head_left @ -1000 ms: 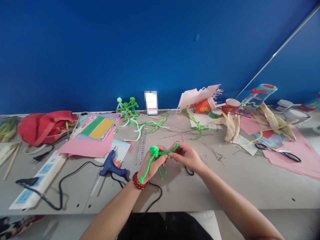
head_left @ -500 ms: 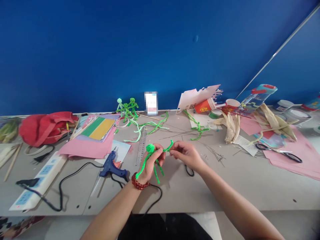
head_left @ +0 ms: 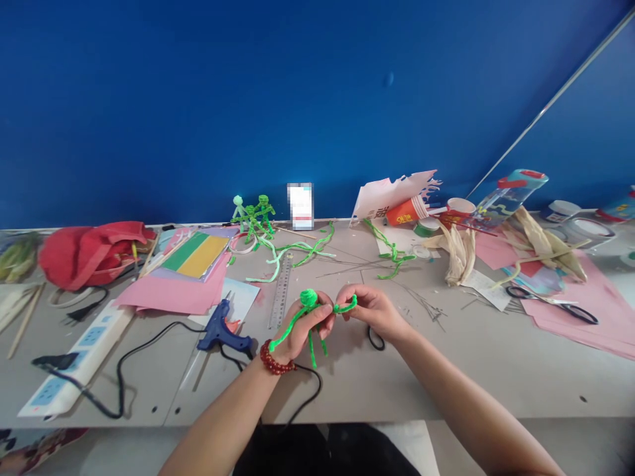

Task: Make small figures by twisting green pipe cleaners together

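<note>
My left hand (head_left: 303, 329) is closed around a bright green pipe-cleaner figure (head_left: 307, 301) with a ball-shaped head on top and thin legs dangling below the fingers. My right hand (head_left: 373, 308) pinches one short green limb of the same figure, which sticks out toward the right. Both hands hover just above the grey table (head_left: 446, 370), near its front middle. A red bead bracelet (head_left: 272, 362) circles my left wrist.
A blue glue gun (head_left: 218, 330) with black cord lies left of my hands, a steel ruler (head_left: 281, 289) behind them. Finished green figures (head_left: 252, 213), loose green pipe cleaners, pink paper (head_left: 173, 291), a power strip (head_left: 74, 354), scissors (head_left: 550, 301), paper cups and dried husks are spread along the back.
The limb held by my right hand has been bent down and shortened, from sticking up to a small curl. Both hands stayed close together, shifting only slightly.
</note>
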